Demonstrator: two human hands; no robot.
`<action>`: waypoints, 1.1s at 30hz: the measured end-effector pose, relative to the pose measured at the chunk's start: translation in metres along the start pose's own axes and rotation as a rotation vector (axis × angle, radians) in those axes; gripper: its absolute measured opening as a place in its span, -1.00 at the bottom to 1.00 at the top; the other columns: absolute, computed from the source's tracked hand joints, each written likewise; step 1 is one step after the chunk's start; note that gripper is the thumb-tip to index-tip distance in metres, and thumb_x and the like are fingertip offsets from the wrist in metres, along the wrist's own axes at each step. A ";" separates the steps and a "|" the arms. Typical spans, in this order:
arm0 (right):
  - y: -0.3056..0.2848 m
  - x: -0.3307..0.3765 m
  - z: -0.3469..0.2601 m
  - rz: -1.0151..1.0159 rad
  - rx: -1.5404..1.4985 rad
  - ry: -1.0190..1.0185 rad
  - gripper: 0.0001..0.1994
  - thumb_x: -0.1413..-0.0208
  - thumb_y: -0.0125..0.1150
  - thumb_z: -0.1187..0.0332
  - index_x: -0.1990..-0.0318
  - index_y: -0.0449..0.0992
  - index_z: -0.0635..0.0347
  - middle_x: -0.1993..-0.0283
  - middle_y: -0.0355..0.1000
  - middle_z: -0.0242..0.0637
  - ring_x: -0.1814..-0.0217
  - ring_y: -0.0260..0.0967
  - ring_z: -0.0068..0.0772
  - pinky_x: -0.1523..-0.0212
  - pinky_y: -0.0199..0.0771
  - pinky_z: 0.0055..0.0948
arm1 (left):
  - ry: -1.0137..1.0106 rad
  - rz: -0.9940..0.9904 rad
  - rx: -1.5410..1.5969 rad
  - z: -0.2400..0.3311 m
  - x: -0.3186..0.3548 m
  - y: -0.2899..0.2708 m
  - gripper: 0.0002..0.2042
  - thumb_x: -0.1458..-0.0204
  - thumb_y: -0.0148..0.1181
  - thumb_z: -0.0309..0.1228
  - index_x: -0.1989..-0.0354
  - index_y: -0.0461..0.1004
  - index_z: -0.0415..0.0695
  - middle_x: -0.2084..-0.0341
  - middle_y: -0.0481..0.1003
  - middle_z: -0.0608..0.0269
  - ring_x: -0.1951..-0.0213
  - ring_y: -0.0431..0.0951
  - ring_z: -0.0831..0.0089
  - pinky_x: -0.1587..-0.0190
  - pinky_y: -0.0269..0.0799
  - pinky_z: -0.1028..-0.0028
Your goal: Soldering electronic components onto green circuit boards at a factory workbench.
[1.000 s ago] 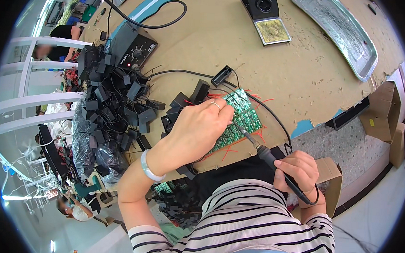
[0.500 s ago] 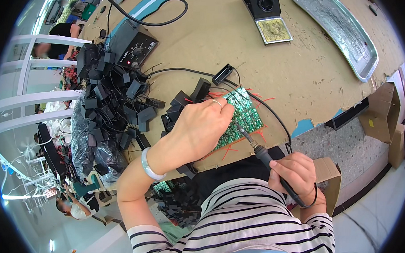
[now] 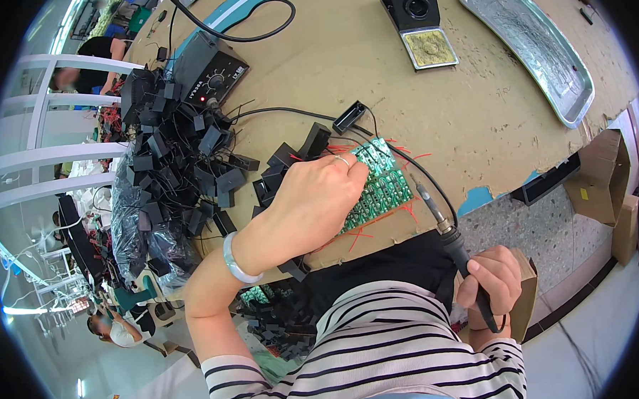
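A green circuit board panel (image 3: 382, 194) lies near the table's front edge, with thin red wires sticking out around its sides. Over its left part rests my left hand (image 3: 319, 199), fingers bent together and pointing down at the board; what they pinch is hidden beneath them. My right hand (image 3: 496, 280) grips a soldering iron (image 3: 457, 250) by its dark handle. The iron's metal tip points up and left, just off the board's right edge and apart from it. Beside my left hand are black plastic cases (image 3: 313, 141), and one open black battery case (image 3: 350, 117) lies beyond the board.
Many black cases with leads (image 3: 186, 151) are heaped at the left, beside a soldering station (image 3: 211, 77) with a dial. A tip-cleaning stand (image 3: 429, 47) and a metal tray (image 3: 546, 60) stand farther back. The iron's cable (image 3: 438, 182) loops right of the board. Cardboard boxes (image 3: 602, 176) are at the right.
My right hand has drawn the soldering iron to the right, so its tip has left the board. My left hand has stayed nearly still over the board.
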State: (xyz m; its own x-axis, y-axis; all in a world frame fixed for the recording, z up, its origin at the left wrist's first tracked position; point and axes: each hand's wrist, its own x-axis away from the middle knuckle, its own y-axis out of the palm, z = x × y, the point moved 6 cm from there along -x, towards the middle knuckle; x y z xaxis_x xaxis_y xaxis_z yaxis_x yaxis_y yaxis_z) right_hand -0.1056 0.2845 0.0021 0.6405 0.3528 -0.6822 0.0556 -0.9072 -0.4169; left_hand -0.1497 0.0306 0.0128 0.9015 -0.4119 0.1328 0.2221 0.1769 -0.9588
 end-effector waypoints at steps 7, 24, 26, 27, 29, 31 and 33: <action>0.000 0.001 -0.003 -0.025 0.021 0.020 -0.68 0.15 0.25 0.63 0.15 0.56 0.24 0.42 0.53 -0.30 0.54 0.45 -0.33 0.53 0.44 -0.41 | 0.020 0.048 -0.077 0.006 0.002 -0.005 -0.91 -0.02 0.31 -0.51 0.37 0.50 -0.18 0.37 0.50 0.23 0.19 0.55 0.24 0.29 0.50 0.32; 0.009 0.000 -0.010 -0.093 -0.102 -0.001 -0.67 0.18 0.31 0.64 0.16 0.57 0.27 0.39 0.54 -0.30 0.51 0.48 -0.35 0.52 0.48 -0.44 | 0.285 0.144 -0.052 0.022 0.048 -0.018 -0.75 0.16 0.28 -0.48 0.23 0.58 -0.18 0.25 0.53 0.23 0.17 0.57 0.25 0.02 0.55 0.24; 0.012 0.004 -0.008 -0.105 -0.110 0.018 -0.66 0.19 0.32 0.65 0.16 0.57 0.27 0.39 0.54 -0.30 0.51 0.47 -0.34 0.52 0.48 -0.43 | 0.235 0.265 0.004 0.016 0.040 -0.020 -0.81 0.14 0.32 -0.49 0.31 0.52 -0.17 0.31 0.50 0.22 0.27 0.55 0.25 0.21 0.51 0.32; 0.013 0.005 -0.006 -0.115 -0.121 0.037 -0.66 0.20 0.32 0.65 0.16 0.58 0.27 0.39 0.54 -0.30 0.51 0.47 -0.34 0.51 0.49 -0.42 | 0.232 0.269 0.004 0.015 0.036 -0.015 -0.81 0.14 0.32 -0.49 0.31 0.52 -0.17 0.31 0.50 0.22 0.27 0.55 0.25 0.21 0.51 0.32; 0.016 0.006 -0.007 -0.126 -0.127 0.035 -0.65 0.21 0.33 0.65 0.16 0.58 0.27 0.39 0.54 -0.30 0.51 0.47 -0.34 0.50 0.50 -0.42 | 0.204 0.274 0.028 0.015 0.029 -0.002 -0.83 0.11 0.34 -0.48 0.34 0.50 -0.17 0.35 0.48 0.23 0.29 0.55 0.26 0.22 0.51 0.34; 0.017 0.009 -0.006 -0.135 -0.129 0.041 -0.65 0.22 0.34 0.66 0.16 0.58 0.27 0.39 0.54 -0.30 0.51 0.47 -0.33 0.50 0.50 -0.42 | 0.200 0.264 0.046 0.017 0.026 0.002 -0.85 0.08 0.34 -0.49 0.36 0.49 -0.17 0.36 0.47 0.23 0.29 0.56 0.27 0.23 0.50 0.36; 0.018 0.011 -0.005 -0.134 -0.125 0.047 -0.65 0.23 0.36 0.66 0.17 0.58 0.27 0.37 0.54 -0.31 0.49 0.48 -0.33 0.48 0.51 -0.43 | 0.187 0.265 0.031 0.016 0.023 0.004 -0.86 0.06 0.33 -0.48 0.36 0.49 -0.17 0.39 0.46 0.23 0.30 0.55 0.27 0.24 0.49 0.36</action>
State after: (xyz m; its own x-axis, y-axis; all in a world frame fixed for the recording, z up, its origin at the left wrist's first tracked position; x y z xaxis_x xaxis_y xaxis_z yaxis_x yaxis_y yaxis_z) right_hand -0.0939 0.2715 -0.0102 0.6556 0.4640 -0.5957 0.2356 -0.8752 -0.4224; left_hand -0.1222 0.0358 0.0161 0.8460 -0.5047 -0.1719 0.0025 0.3262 -0.9453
